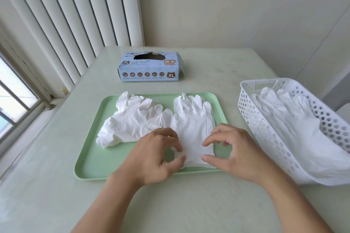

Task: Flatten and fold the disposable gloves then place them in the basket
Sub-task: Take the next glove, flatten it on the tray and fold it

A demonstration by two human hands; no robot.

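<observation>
Flat glove (191, 119) on tray (91, 159), long axis 6–12 o'clock, cuff nearest. Left hand (151, 159) & right hand (238, 153) each pinch a cuff corner; fold goes toward 12, basket (269, 134) at 3

A blue glove box (150, 66) sits beyond the green tray (91, 162).

Pale table (217, 66) bearing a green tray (91, 159), a blue glove box (149, 73) behind it, and a white basket (265, 125) at right.
</observation>
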